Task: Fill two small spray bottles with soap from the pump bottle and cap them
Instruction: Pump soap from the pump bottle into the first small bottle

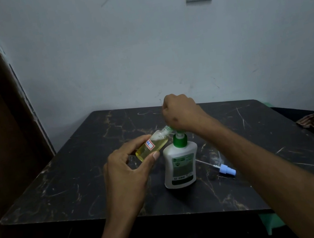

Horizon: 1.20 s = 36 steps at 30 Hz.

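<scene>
Small bottle [150, 145]: it lies tilted in the left hand, long way running from low left to high right, with its open mouth pointing up and right at the pump spout.
Look: clear, more than half full of yellow soap, white foam near the neck, a small white sticker with a red edge.
Left hand [125, 173]: fingers on top and thumb below pinch the small bottle by its lower end.
Pump bottle [179, 163]: white with a green collar, standing up just right of the left hand and under the right hand.
Right hand [180, 113]: curled into a fist over the green pump head, pressing on it; the spout touches the small bottle's mouth.
Spray cap [226, 170]: blue, lying on its side with its thin white tube, just past the right arm.
Count: one small bottle, one pump bottle, one spray cap, two hands.
Table [69, 180]: dark with pale cracks, under both hands.
</scene>
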Each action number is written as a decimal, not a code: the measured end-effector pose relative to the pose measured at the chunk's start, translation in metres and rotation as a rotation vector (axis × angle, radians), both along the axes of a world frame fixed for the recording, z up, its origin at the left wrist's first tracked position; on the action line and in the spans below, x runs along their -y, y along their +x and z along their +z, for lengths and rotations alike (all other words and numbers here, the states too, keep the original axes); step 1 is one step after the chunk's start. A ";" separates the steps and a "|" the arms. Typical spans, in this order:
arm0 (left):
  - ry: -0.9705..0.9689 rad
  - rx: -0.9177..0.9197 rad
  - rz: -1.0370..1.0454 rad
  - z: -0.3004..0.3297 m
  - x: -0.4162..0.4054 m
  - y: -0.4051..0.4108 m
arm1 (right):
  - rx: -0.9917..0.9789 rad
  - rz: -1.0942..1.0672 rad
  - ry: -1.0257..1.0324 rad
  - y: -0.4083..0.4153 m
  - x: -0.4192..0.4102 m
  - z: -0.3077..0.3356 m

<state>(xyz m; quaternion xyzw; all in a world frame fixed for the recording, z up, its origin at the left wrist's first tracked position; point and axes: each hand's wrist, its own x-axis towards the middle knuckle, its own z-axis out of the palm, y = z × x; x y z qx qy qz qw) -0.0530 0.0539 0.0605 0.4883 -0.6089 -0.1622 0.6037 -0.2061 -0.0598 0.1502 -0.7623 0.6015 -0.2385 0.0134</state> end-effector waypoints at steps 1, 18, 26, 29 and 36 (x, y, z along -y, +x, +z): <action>-0.006 0.000 -0.002 0.001 0.000 0.000 | 0.002 0.004 -0.004 0.000 0.001 0.001; 0.007 0.017 0.016 -0.002 0.001 -0.002 | 0.005 -0.024 0.003 -0.001 -0.001 -0.001; 0.003 0.049 0.039 0.001 -0.001 -0.001 | -0.032 -0.005 -0.023 0.000 -0.007 0.003; 0.021 0.055 0.028 0.000 -0.001 -0.002 | -0.016 -0.019 0.010 0.000 -0.006 -0.001; 0.037 0.034 0.014 -0.006 -0.005 -0.002 | 0.050 0.000 -0.060 -0.003 0.000 0.002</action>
